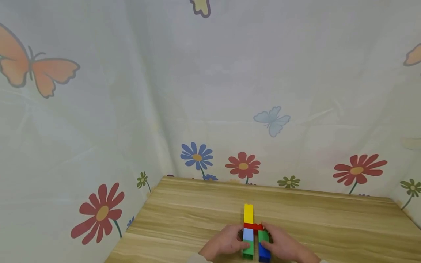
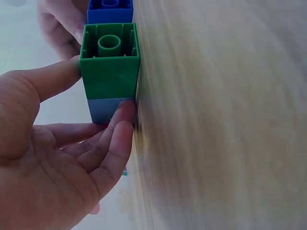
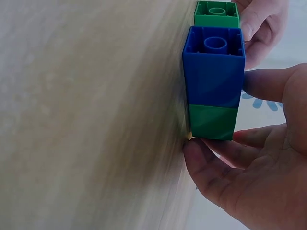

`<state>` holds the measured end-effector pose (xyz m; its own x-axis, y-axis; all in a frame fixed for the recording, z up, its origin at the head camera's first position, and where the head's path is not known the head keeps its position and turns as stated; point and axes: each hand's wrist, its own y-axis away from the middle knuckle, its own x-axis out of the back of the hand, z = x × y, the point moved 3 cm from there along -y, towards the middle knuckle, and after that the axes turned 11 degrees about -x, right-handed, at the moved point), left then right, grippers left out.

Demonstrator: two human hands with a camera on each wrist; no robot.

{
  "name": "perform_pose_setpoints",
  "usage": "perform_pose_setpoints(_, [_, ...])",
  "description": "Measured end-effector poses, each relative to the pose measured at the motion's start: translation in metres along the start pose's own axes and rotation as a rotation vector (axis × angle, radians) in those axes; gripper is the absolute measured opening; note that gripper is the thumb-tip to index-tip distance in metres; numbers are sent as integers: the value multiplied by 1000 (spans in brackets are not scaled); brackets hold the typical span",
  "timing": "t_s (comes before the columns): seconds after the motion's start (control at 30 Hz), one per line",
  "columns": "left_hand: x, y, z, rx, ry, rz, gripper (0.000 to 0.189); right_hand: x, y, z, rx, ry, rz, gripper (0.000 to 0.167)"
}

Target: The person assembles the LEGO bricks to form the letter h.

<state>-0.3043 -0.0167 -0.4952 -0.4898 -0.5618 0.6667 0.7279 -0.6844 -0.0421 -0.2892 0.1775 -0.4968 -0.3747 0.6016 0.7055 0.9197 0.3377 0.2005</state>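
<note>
A figure of toy building blocks lies flat on the wooden table. Its left column runs from a yellow block [image 1: 248,213] through a red block [image 1: 256,227] and a light blue block [image 1: 248,234] down to a green block [image 2: 111,76]. The red block bridges over to a shorter right column, a second green block [image 3: 213,122] with a dark blue block [image 3: 213,79] at its near end. My left hand [image 1: 227,240] grips the left column, thumb on the green block and fingers along the light blue one. With thumb and fingers, my right hand [image 1: 283,244] holds the right column.
The wood-grain table [image 1: 184,215] ends at the back against a pale curtain [image 1: 210,80] printed with flowers and butterflies. More of this cloth hangs along the left and right sides. A narrow gap separates the two block columns.
</note>
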Motion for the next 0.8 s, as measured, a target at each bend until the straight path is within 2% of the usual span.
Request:
perform_pose_setpoints(0.13, [-1, 1, 0, -6, -3, 8, 34, -1, 0, 0, 23, 7, -13, 63])
perform_pose_setpoints(0.37, [0, 2, -1, -27, 16, 14, 36, 0, -1, 0, -26, -5, -19, 65])
perform_pose_setpoints(0.53, [0, 4, -4, 9, 61, 2, 37, -1, 1, 1, -59, -10, -29, 66])
perform_pose_setpoints(0.67, [2, 9, -6, 36, 89, 6, 37, 0, 2, 2, -31, -11, -23, 62])
perform_pose_setpoints(0.8, [5, 15, -7, 32, 115, 11, 34, 1, 6, 5, -34, -4, -20, 59])
